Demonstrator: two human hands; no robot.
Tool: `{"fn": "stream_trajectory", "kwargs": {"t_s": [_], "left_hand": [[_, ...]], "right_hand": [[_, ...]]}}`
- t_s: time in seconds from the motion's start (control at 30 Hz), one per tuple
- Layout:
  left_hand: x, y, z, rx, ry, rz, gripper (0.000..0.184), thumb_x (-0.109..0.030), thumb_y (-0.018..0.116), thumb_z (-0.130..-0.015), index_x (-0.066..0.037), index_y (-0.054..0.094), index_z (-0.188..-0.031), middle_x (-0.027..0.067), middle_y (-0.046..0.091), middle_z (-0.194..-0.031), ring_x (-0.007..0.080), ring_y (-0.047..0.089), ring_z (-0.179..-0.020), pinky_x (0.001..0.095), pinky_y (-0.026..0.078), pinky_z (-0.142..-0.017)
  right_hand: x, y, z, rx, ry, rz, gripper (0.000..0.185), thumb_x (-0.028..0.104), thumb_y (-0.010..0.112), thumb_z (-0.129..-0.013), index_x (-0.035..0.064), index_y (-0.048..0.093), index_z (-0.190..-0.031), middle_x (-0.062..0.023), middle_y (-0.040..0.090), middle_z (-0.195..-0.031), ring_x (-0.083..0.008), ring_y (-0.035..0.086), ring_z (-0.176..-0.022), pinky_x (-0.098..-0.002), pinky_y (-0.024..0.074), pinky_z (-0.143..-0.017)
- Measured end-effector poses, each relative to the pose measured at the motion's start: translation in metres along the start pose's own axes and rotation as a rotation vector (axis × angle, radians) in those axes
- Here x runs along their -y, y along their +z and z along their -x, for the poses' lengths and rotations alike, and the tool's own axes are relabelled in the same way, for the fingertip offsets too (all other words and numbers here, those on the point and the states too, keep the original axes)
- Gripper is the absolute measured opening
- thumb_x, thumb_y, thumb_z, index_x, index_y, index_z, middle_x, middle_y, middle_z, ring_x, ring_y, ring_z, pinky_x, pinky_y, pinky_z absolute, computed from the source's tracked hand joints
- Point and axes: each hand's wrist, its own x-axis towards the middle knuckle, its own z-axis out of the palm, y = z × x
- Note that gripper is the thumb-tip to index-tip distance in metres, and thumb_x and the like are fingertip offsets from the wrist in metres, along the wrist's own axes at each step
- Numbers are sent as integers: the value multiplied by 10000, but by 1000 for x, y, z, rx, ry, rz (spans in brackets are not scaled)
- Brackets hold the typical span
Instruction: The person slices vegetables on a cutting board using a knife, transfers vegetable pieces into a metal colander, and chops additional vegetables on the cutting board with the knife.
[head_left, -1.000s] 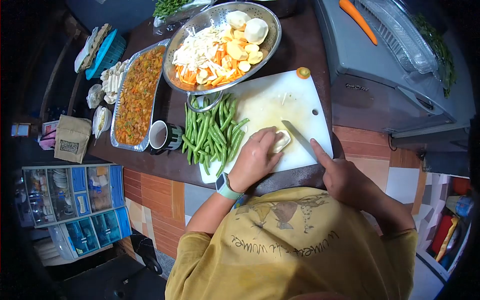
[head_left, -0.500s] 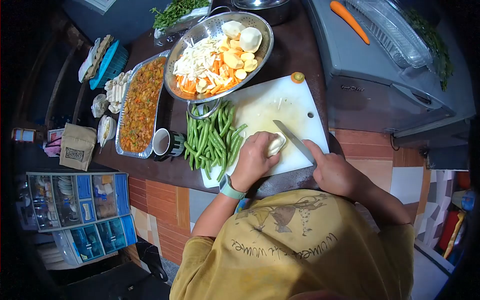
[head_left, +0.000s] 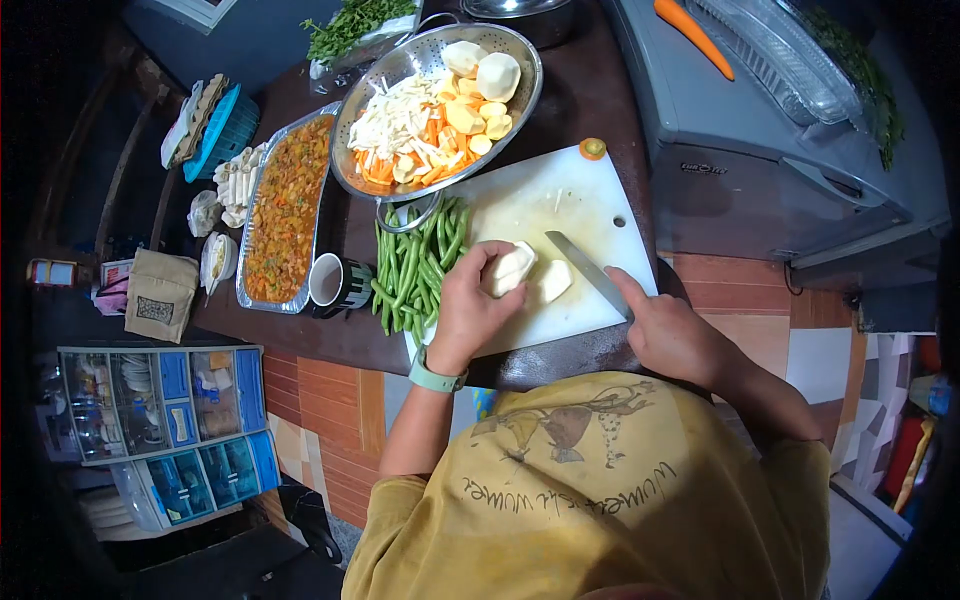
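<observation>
My left hand (head_left: 478,307) grips a pale peeled vegetable piece (head_left: 511,270) above the white cutting board (head_left: 600,240). Just right of it, a second pale piece (head_left: 551,281) lies on the board. The fingers of my right hand (head_left: 665,330) are closed round the handle of a knife (head_left: 585,268), its index finger along the top and its blade pointing up and left over the board. Green beans (head_left: 408,270) are heaped at the board's left side. An orange-rimmed vegetable end (head_left: 592,149) sits at the board's top corner.
A metal colander (head_left: 535,95) holds cut white and orange vegetables, near a foil tray (head_left: 245,285) of stew. Beside the tray are a mug (head_left: 340,282) and rolled wraps (head_left: 236,180). On the grey appliance (head_left: 690,120) at right are a carrot (head_left: 695,38) and clear plastic containers (head_left: 780,65).
The pale vegetable is now in two pieces. My left hand has lifted one and turned it leftward, leaving the other on the board. The knife has hardly moved.
</observation>
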Motion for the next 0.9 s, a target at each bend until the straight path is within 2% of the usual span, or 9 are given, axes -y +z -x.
{"fn": "stream_trajectory", "kwargs": {"t_s": [0.2, 0.23, 0.33, 0.63, 0.7, 0.77, 0.8, 0.87, 0.9], "left_hand": [[-4, 10, -23, 43, 60, -78, 462, -31, 732, -689, -11, 533, -1106, 100, 626, -999, 180, 614, -937, 285, 480, -835], [-2, 14, -27, 49, 94, -124, 478, -40, 725, -685, -9, 522, -1116, 113, 627, -988, 205, 617, -941, 296, 478, -843], [2, 22, -36, 80, 99, -138, 472, -47, 725, -683, -13, 523, -1108, 118, 627, -978, 209, 619, -928, 298, 482, -827], [-17, 20, -4, 162, 41, -125, 423, -102, 758, -676, -28, 557, -1041, 120, 626, -898, 220, 619, -823, 288, 483, -778], [-10, 25, 1, 173, 25, -150, 444, -129, 772, -678, -30, 560, -1054, 127, 634, -931, 230, 626, -848, 299, 490, -784], [-6, 29, 4, 95, 110, -175, 450, -141, 779, -665, -10, 572, -1042, 168, 636, -983, 305, 636, -861, 341, 503, -779], [-6, 31, 5, 94, 106, -172, 450, -141, 779, -665, -10, 572, -1042, 168, 636, -983, 305, 636, -861, 341, 503, -779], [-7, 33, 6, -25, 293, -190, 419, -156, 775, -690, -4, 603, -1041, 166, 636, -1026, 305, 640, -866, 346, 516, -772], [-8, 33, 7, -28, 290, -188, 419, -156, 775, -690, -4, 603, -1041, 166, 636, -1026, 305, 640, -866, 346, 516, -772]], "right_hand": [[-17, 4, -3, -192, -66, 37, 646, -24, 445, -776, 32, 262, -1393, -317, 579, -746, -465, 586, -730, -515, 447, -698], [-18, 4, -3, -197, -69, 38, 646, -24, 445, -776, 32, 262, -1393, -317, 579, -746, -465, 586, -730, -515, 447, -698], [-21, 6, -2, -201, -1, 48, 648, -19, 449, -773, 31, 265, -1392, -311, 581, -729, -468, 585, -718, -515, 449, -693], [-17, 6, 3, -164, -29, 55, 670, -12, 455, -775, 48, 252, -1411, -304, 581, -709, -450, 592, -694, -515, 452, -689], [-7, 4, 9, -137, -113, 61, 705, -11, 453, -782, 72, 210, -1439, -291, 574, -686, -442, 589, -679, -509, 451, -687], [2, 2, 11, -109, -105, 80, 716, -12, 452, -784, 82, 197, -1447, -286, 573, -682, -436, 588, -672, -507, 450, -685], [4, 2, 12, -81, -97, 100, 728, -13, 450, -785, 92, 184, -1455, -281, 572, -677, -430, 588, -665, -505, 448, -684], [7, 2, 15, -68, -102, 123, 727, -12, 452, -786, 92, 186, -1455, -278, 573, -679, -421, 589, -663, -501, 447, -677], [8, 2, 16, -60, -108, 144, 726, -10, 454, -787, 93, 188, -1455, -276, 574, -682, -413, 591, -662, -497, 446, -670]]}}
